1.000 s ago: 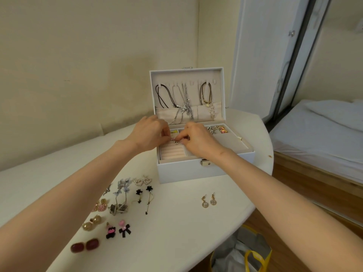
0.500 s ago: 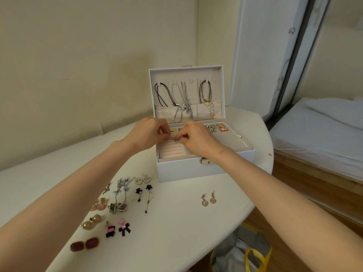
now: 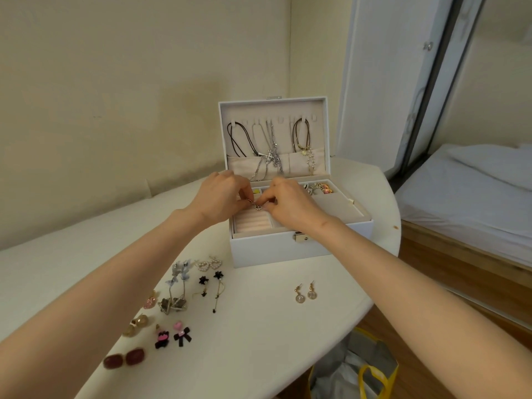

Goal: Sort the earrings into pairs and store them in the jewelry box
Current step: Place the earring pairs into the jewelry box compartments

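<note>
A white jewelry box (image 3: 276, 251) stands open on the white table (image 3: 244, 326), with necklaces hanging in its lid. My left hand (image 3: 218, 197) and my right hand (image 3: 293, 203) meet over the box's pink ring rolls (image 3: 252, 224). Their fingertips pinch a small silver earring (image 3: 258, 207) between them. Several paired earrings lie on the table at the left: pearl hearts (image 3: 208, 264), black flowers (image 3: 211, 279), blue drops (image 3: 180, 272), black bows (image 3: 172, 336), dark red stones (image 3: 124, 358). A gold drop pair (image 3: 305, 293) lies in front of the box.
More jewelry (image 3: 319, 188) sits in the box's back right compartment. The table's curved edge runs at the right, with a yellow-handled bag (image 3: 357, 372) on the floor below. A bed (image 3: 472, 191) stands at the right. The wall is close behind the box.
Both hands have stayed over the ring rolls, with small finger movements on the silver earring. The earrings on the table have not moved.
</note>
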A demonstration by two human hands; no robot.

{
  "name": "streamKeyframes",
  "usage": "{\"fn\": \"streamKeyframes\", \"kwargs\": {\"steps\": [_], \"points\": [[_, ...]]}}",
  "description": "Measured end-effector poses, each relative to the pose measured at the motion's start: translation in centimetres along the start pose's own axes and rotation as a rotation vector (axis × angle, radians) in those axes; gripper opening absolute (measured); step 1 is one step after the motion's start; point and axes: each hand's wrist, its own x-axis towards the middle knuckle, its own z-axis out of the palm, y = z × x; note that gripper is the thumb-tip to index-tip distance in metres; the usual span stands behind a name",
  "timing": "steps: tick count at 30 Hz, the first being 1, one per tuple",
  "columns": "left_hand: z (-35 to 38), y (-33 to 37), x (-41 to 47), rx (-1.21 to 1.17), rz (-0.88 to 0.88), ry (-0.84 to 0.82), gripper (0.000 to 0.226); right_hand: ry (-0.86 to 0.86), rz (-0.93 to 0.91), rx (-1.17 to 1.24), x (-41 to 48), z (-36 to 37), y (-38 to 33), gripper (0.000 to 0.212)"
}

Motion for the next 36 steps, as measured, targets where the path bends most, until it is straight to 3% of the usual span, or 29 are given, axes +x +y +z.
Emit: {"fn": "streamKeyframes", "kwargs": {"steps": [12,18,26,36], "points": [[-0.4,0.1,0.0,0.087,-0.003,-0.105,0.015,0.005,-0.014,-0.008,0.1,0.1,0.1,0.028],[-0.8,-0.6,-0.6,0.088,-0.037,-0.075,0.017,0.045,-0.013,0.034,-0.1,0.0,0.1,0.031],[-0.6,-0.3,-1.6,0.14,0.033,-0.049,0.026,0.03,0.009,0.038,-0.2,-0.2,-0.1,0.032],[-1.3,0.7,-1.5,0.284,0.077,-0.153,0.033,-0.027,0.019,0.002,-0.1,-0.1,-0.3,0.03]]}}
